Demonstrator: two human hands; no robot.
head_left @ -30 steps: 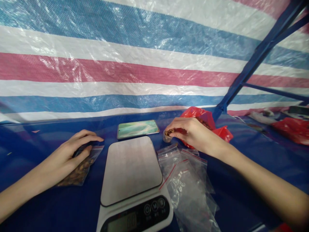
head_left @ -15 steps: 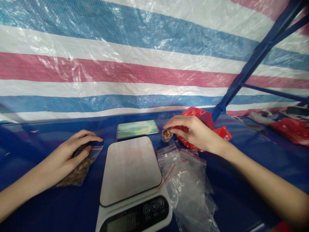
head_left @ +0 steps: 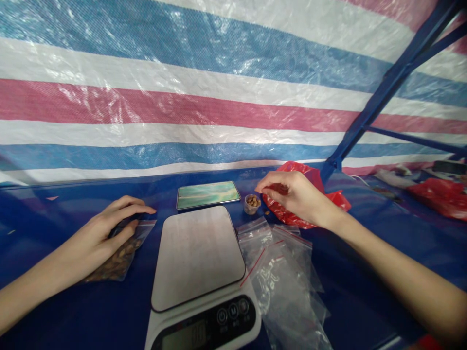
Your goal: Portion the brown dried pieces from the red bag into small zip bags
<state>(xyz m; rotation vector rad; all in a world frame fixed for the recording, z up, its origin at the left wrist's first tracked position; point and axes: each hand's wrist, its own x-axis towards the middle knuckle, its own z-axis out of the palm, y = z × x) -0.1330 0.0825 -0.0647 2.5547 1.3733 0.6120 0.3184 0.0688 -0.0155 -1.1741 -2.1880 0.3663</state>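
My left hand lies with its fingers stretched out over a clear zip bag of brown nuts, partly covering it. My right hand is just right of a small clear plastic cup, apart from it. Its fingers are half curled, the thumb stands off the index finger, and I see nothing held between them. Small brown nuts fill the cup, and one loose nut lies beside it. Between my hands stands a kitchen scale with a bare plate and a lit display.
Behind the scale lies a phone. Several flat zip bags overlap at its right. A crumpled red plastic bag sits behind my right hand. A striped tarp and a blue metal frame bound the blue tabletop.
My right hand has drawn back a little to the right, off the rim of the cup, so the nuts inside show fully. My left hand has stayed where it was.
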